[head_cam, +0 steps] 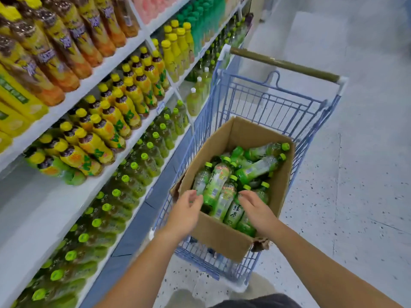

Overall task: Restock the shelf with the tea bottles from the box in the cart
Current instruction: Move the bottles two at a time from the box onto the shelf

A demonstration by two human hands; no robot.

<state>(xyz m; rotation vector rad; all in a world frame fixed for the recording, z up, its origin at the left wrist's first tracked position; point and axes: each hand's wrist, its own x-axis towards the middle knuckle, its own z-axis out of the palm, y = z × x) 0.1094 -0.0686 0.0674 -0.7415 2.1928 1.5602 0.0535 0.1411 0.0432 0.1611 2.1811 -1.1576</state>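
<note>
A brown cardboard box [222,236] stands open in a blue wire cart [278,107]. Inside lie several green tea bottles [219,183] with lime caps, heaped loosely. My left hand [186,210] hovers over the box's near left corner, fingers apart and empty. My right hand [255,207] reaches into the near side of the box, fingers spread over a green-labelled bottle [233,213], touching or just above it; no grip shows. The shelf [44,210] runs along the left, with a bare white stretch on the middle board near me.
Rows of green tea bottles [124,181] fill the lowest shelf. Yellow-capped bottles [104,127] stand on the board above, with more drinks higher up. The cart handle [284,64] points away from me. Speckled floor [355,196] spreads to the right.
</note>
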